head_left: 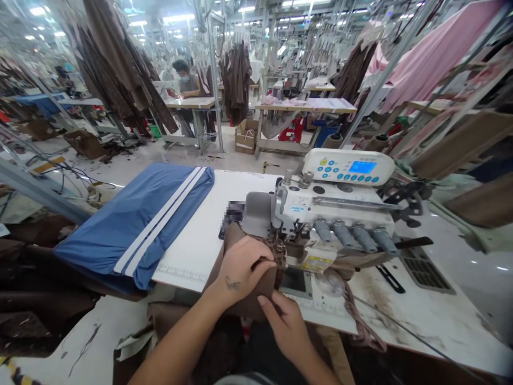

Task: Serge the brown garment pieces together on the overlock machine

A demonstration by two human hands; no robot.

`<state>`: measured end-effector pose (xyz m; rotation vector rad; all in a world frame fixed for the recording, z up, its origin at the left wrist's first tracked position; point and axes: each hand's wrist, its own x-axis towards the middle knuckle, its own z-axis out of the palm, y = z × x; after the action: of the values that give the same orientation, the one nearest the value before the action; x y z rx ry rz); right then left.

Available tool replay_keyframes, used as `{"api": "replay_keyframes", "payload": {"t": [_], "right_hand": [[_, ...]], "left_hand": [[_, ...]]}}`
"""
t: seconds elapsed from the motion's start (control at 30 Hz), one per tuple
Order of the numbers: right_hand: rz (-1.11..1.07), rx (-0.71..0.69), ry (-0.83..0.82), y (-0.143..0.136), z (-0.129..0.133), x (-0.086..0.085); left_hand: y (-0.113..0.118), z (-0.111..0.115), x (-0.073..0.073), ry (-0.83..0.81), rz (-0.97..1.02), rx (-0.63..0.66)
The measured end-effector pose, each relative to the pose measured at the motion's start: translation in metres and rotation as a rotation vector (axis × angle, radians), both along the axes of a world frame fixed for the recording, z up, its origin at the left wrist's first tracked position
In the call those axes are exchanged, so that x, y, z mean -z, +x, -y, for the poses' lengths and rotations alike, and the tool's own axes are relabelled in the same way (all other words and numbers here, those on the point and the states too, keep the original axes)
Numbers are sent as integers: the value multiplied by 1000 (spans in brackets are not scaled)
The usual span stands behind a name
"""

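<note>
While the left hand [246, 264] is lying bent over a piece of brown cloth [264, 283], the right hand [288, 321] is touching the same cloth from its near side. The cloth is lying at the near edge of a white table [182, 262], just left of a sewing machine [332, 208], with a patterned strip [279, 248] showing between it and the machine's left end. The left fingers are curling toward the thumb; whether they are pinching cloth, one cannot tell. The right thumb is resting on top of the cloth, its forefinger reaching along the edge; whether cloth is being gripped between them, one cannot tell either. Toward the table's left end, a folded blue cloth [132, 208] with two white stripes [159, 218] is hanging past the near edge. Between the blue cloth and the machine, a dark object [233, 215], blurred out, is lying beside a gray plate [258, 211]. Above the machine, a control panel [348, 167] is showing a lit blue screen [362, 167]. A pinkish cord [363, 323] is drooping over the near edge right of the hands. Beyond the far edge, a co-worker [188, 83] is sitting at another table [196, 101].
</note>
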<state>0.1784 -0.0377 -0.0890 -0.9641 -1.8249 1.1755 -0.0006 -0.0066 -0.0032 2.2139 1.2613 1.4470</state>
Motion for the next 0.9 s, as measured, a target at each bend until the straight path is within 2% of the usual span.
{"api": "replay_keyframes", "payload": {"t": [0.13, 0.17, 0.33, 0.57, 0.9], "right_hand": [[-33, 222, 119, 2, -9, 4], [-35, 227, 112, 2, -12, 4], [30, -20, 4, 1, -16, 11], [27, 0, 66, 4, -8, 17], [71, 16, 72, 4, -8, 15]], "left_hand": [[2, -1, 10, 1, 30, -73], [1, 1, 11, 12, 11, -80], [-2, 7, 10, 77, -87, -123], [-3, 8, 12, 108, -111, -116], [-10, 4, 5, 30, -162, -102]]}}
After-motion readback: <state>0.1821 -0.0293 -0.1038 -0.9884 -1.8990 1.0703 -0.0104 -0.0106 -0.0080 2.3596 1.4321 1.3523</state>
